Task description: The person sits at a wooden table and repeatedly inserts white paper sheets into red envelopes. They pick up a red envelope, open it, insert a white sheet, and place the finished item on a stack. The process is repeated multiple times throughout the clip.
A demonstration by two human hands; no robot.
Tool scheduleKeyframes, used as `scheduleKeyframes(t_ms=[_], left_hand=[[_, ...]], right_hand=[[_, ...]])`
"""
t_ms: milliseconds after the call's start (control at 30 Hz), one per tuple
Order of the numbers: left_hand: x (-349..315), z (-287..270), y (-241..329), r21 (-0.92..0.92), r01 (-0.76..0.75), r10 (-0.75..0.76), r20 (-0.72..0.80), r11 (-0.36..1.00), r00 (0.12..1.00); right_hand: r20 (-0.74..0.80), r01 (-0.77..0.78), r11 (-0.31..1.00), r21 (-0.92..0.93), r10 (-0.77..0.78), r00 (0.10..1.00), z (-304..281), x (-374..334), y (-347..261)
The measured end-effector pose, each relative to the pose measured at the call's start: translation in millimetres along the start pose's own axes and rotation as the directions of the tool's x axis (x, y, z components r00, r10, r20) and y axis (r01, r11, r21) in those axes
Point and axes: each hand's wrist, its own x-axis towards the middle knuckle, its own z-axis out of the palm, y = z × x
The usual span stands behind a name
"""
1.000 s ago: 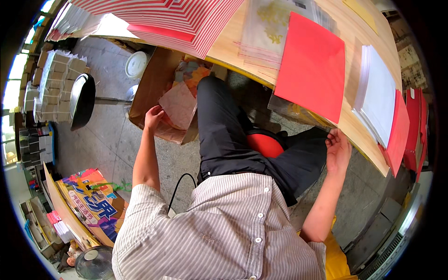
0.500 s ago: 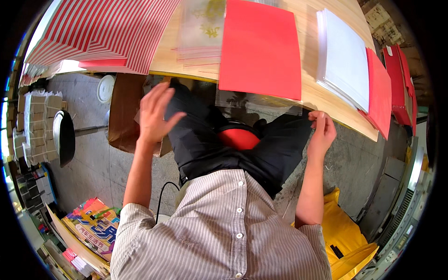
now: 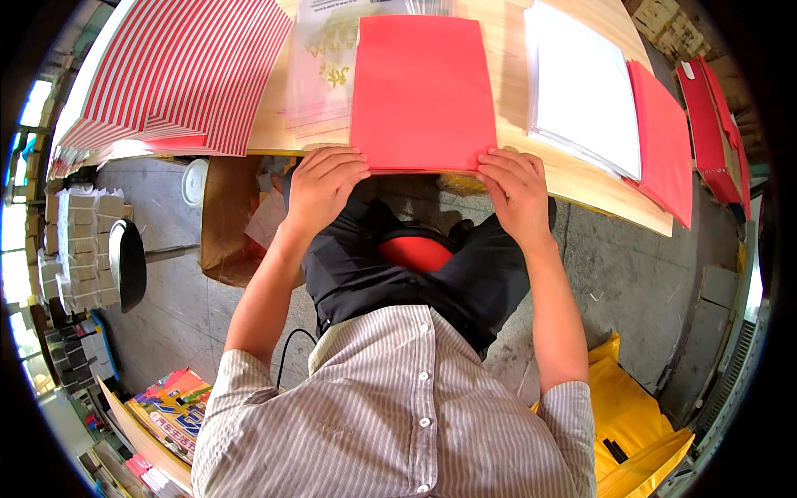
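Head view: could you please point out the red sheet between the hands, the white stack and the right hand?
Red sheet [image 3: 423, 93], head view: middle of face.
White stack [image 3: 583, 90], head view: top sheet.
Right hand [image 3: 520, 191], head view: its back.

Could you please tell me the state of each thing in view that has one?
Left hand: fingers curled, touching the red sheet's near left corner
Right hand: fingers curled, at its near right corner
Red sheet: lying flat
Clear bags: flat, partly covered by the red sheet
Striped stack: piled up
White sheets: stacked flat
Cardboard box: open, papers inside
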Motion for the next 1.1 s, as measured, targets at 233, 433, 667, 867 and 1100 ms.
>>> scheduleKeyframes(t_ms=[233,433,667,867,1100], left_hand=[[13,-3,2,-0.19,0.282,-0.276,0.056,0.94,0.959],[19,-1,2,-0.272,0.442,-0.421,0.134,0.855,0.897],[24,2,-1,-0.334,0.546,-0.515,0.184,0.768,0.837],[33,-3,0,-0.224,0.597,-0.546,0.253,0.77,0.799],[34,1,-8,-0.233,0.616,-0.568,0.243,0.753,0.786]], right_hand=[[0.052,-0.417,0.813,0.407,0.435,0.899,4,11,-7],[-0.011,-0.453,0.767,0.454,0.513,0.858,12,12,-2],[0.025,-0.513,0.773,0.372,0.544,0.838,10,19,0],[0.036,-0.569,0.75,0.337,0.594,0.804,9,26,-1],[-0.013,-0.587,0.753,0.297,0.618,0.786,12,29,-1]])
